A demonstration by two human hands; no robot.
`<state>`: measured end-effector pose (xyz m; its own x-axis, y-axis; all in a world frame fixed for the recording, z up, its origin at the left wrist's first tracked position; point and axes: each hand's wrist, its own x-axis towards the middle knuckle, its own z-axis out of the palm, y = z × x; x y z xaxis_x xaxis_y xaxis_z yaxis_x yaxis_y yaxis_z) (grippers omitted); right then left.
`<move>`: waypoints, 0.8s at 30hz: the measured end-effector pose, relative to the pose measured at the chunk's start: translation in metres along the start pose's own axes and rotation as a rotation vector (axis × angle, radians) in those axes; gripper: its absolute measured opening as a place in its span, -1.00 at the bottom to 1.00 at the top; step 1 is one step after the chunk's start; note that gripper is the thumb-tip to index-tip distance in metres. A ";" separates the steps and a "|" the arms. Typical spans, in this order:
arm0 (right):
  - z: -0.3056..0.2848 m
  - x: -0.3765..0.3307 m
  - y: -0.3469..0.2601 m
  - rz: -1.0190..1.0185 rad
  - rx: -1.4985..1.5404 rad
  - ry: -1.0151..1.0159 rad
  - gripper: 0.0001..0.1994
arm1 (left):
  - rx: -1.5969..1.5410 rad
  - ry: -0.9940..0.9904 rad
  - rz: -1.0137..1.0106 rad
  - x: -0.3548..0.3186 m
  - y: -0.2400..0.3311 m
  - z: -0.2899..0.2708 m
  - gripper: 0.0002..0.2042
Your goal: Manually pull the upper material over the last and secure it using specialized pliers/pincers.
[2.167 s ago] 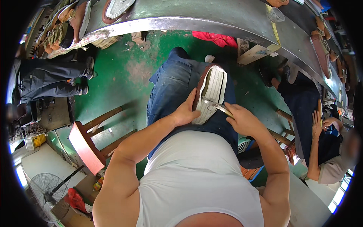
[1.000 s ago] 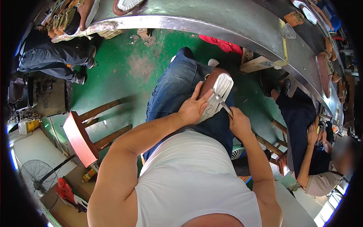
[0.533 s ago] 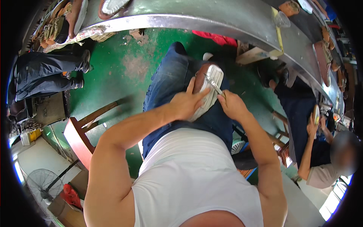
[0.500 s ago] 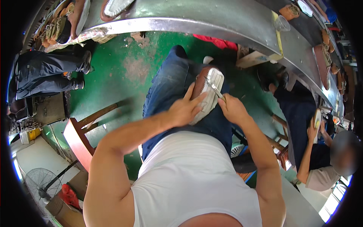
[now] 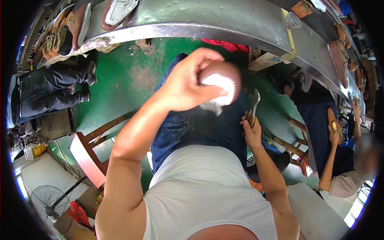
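Raised above my lap, my left hand (image 5: pixel 186 86) is closed around a brown shoe upper (image 5: pixel 220 71) with a white underside. Its rounded, stitched-looking end faces up, and motion blurs it. A ragged white piece hangs beneath my fingers. To the right, by my thigh, my right hand (image 5: pixel 253 134) grips a metal hand tool (image 5: pixel 256 102) by its yellowish-brown handle. The tool's head is slim and curved and points away from me, apart from the shoe. I cannot make out its exact kind.
A metal workbench (image 5: pixel 180 34) curves across the far side, bearing shoes (image 5: pixel 82 24) at left and right and a clear plastic cup (image 5: pixel 293 21). A wooden stool (image 5: pixel 86 150) stands left, a fan (image 5: pixel 48 200) behind it. A co-worker (image 5: pixel 340 176) sits at right.
My left hand has lifted the shoe off my lap and tilted its end upward. My right hand has drawn the tool off the shoe, toward the right and nearer to me.
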<state>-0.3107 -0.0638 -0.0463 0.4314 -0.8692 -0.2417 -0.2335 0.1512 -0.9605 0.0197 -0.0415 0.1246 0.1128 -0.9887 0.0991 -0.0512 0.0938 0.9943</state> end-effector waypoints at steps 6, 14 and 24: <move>-0.015 0.009 -0.073 0.205 -0.413 -0.288 -0.70 | 0.310 -0.120 -0.403 0.004 -0.128 0.033 -0.46; -0.001 0.019 -0.115 0.048 -0.618 -0.674 -0.46 | 0.375 0.206 -0.397 -0.074 -0.106 0.052 -0.82; -0.002 0.085 -0.177 0.774 -0.358 -0.915 -0.69 | 0.678 0.195 -0.106 -0.065 -0.104 0.070 -0.80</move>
<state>-0.2341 -0.1658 0.1037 0.4882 0.0579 -0.8708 -0.8579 0.2151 -0.4667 -0.0517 0.0046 0.0120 0.3233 -0.9436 0.0714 -0.6285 -0.1578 0.7616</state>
